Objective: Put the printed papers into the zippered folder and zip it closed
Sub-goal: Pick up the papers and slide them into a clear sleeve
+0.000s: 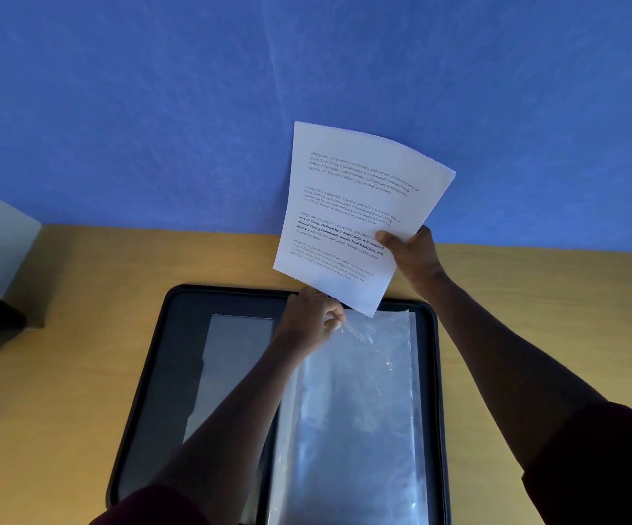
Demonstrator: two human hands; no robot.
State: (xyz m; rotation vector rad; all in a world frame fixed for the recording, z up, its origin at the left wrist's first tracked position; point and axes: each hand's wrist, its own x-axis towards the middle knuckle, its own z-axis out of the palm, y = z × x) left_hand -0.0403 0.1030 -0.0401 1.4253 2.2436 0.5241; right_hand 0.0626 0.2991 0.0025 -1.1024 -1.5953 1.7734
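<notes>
Papers [359, 206] stand up in the air, long side pointing down at the folder [155, 373] open on the table [79, 373]. The right hand [413, 255] has a pinching grip on their side edge. Just below their low corner, the left hand [306, 320] pinches the sleeve [356, 411] top.

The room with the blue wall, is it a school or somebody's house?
Can't tell which; probably a desk for paperwork. A wooden tabletop stands against a blue wall, with an open zippered folder and printed papers on hand.
</notes>
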